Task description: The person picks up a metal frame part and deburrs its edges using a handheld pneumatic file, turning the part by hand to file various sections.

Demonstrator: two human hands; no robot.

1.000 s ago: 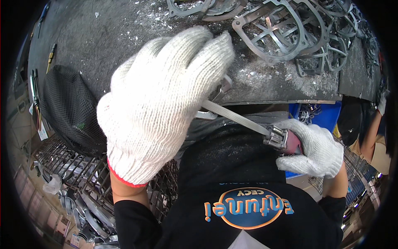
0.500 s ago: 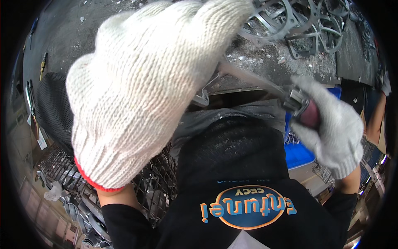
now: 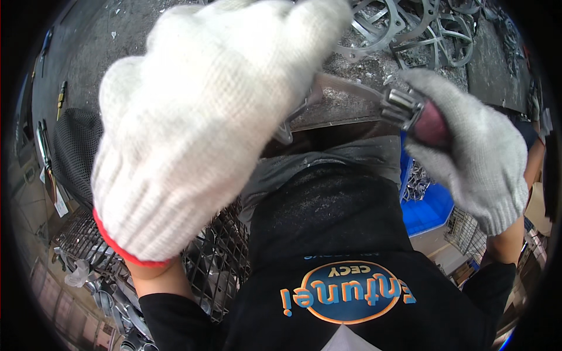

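My left hand (image 3: 193, 111), in a white knitted glove with a red cuff, is closed with its back toward me and fills the upper left. Below its fingers shows the edge of a grey metal part (image 3: 284, 133); the rest of the part is hidden behind the glove. My right hand (image 3: 477, 146), in a greyish knitted glove, is wrapped round the dark red handle of a flat-bladed hand tool (image 3: 432, 124). The blurred blade reaches left from a metal clamp to the part, its tip near my left hand.
Several open metal frames (image 3: 436, 35) lie on the shavings-strewn bench (image 3: 123, 32). A blue bin (image 3: 426, 207) holding small metal bits is at right. At lower left, a wire basket (image 3: 219, 257) stands by more metal parts (image 3: 126, 310). Another person's arm (image 3: 535, 161) shows far right.
My right hand has shifted slightly right and the tool's clamp a little up and left. My left hand stays closed on the part, moved slightly. More of the blue bin shows.
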